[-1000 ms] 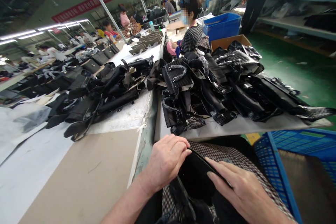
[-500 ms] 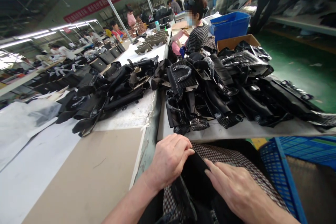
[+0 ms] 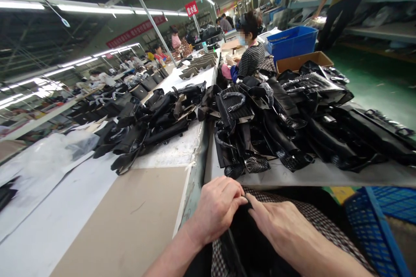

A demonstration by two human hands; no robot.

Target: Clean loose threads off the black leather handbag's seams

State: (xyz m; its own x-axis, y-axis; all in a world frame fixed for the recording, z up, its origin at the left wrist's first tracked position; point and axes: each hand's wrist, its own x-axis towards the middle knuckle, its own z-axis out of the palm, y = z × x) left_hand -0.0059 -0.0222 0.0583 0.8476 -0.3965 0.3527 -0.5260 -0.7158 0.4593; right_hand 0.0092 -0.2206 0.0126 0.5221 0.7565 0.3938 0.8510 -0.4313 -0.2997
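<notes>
A black bag (image 3: 248,242) lies across the lap, over a checkered cloth (image 3: 312,220). My left hand (image 3: 219,203) is closed on the top edge of the bag, thumb and fingers pinching it. Close beside it, my right hand (image 3: 279,225) grips the same edge, its thumb and index fingertip near the left thumb. Most of the bag below is dark, and its lower part is cut off by the frame.
Black bags (image 3: 234,108) with plastic-wrapped handles are piled on the table ahead. A beige board (image 3: 130,216) covers the left table. A blue crate (image 3: 373,229) stands at right. Beyond the pile sits a person in stripes (image 3: 251,58) near a blue bin (image 3: 292,43).
My right hand has slid along the bag's edge toward my left hand, closing the gap between them. The camera view has shifted, so the scene sits lower and farther right.
</notes>
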